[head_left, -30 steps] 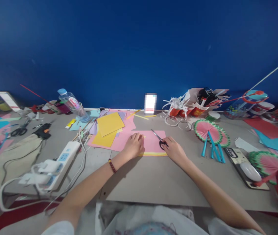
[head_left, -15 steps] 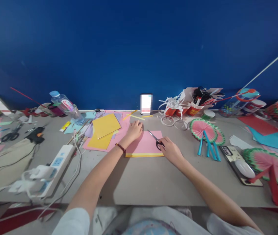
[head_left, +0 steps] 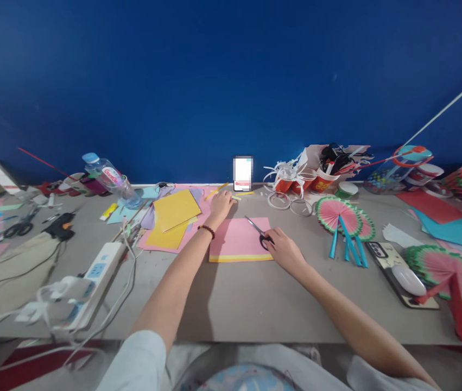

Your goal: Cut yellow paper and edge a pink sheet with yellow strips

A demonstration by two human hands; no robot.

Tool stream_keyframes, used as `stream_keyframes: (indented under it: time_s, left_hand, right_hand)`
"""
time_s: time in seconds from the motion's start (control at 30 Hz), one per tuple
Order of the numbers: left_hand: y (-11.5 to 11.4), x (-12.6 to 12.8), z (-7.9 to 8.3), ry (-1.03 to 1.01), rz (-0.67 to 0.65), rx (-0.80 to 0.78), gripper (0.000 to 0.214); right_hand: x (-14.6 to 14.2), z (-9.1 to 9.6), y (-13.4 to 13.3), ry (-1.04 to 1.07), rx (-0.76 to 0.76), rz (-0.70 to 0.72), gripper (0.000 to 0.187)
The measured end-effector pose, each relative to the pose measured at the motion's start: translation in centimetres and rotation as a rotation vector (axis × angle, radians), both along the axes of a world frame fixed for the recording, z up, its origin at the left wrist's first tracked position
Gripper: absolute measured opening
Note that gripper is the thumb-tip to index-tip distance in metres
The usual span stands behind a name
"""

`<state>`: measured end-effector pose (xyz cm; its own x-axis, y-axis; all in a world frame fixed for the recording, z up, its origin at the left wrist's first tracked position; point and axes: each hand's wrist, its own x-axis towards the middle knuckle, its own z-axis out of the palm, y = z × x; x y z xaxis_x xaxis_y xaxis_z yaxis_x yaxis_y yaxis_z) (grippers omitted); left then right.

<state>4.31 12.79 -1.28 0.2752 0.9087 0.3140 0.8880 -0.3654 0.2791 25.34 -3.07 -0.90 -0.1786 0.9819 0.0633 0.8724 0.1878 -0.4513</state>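
Note:
My right hand [head_left: 283, 251] grips black-handled scissors [head_left: 260, 232], their blades lying over a pink paper sheet [head_left: 236, 241] with a yellow strip along its near edge. My left hand [head_left: 221, 204], a bead bracelet on its wrist, reaches past the sheet's far edge with fingers curled over thin yellow paper strips [head_left: 234, 196] near the wall. I cannot see whether it holds one. A yellow sheet [head_left: 175, 209] lies on more pink paper to the left.
A phone [head_left: 242, 174] leans on the blue wall. Paper fans [head_left: 342, 216], red cups [head_left: 312, 182], a second phone with a mouse [head_left: 407, 278] sit right. A power strip [head_left: 94, 274], glue gun [head_left: 59, 224], water bottle [head_left: 108, 177] and another pair of scissors [head_left: 17, 228] lie left.
My left hand has left the pink sheet and moved away from me to the yellow strips by the wall. My right hand with the scissors has stayed put.

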Motion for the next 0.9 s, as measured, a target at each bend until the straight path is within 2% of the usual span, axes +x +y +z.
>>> stream_keyframes:
  time_s: [0.13, 0.37, 0.53, 0.7, 0.77, 0.9]
  left_hand:
    - [0.0, -0.2, 0.4, -0.036, 0.026, 0.012, 0.024]
    - [-1.6, -1.2, 0.3, 0.018, -0.13, -0.004, 0.028]
    - [-1.5, -1.0, -0.2, 0.027, -0.196, -0.009, 0.032]
    - [-2.3, -1.4, 0.3, -0.022, -0.253, 0.018, 0.035]
    - [-3.5, -1.8, 0.7, -0.061, -0.334, 0.006, 0.034]
    - [-7.1, -2.7, 0.9, -0.086, -0.635, -0.033, 0.031]
  right_hand:
    - [0.0, -0.1, 0.0, 0.009, 0.004, 0.006, 0.013]
    - [-0.1, -0.3, -0.1, 0.008, 0.026, -0.025, 0.013]
    - [-0.2, -0.3, -0.1, 0.017, 0.037, -0.035, 0.01]
    - [0.0, -0.3, 0.0, 0.05, 0.051, -0.058, 0.008]
    - [0.4, -0.2, 0.4, 0.083, 0.089, -0.049, 0.01]
    - [2.1, 0.5, 2.1, 0.101, 0.185, -0.05, 0.014]
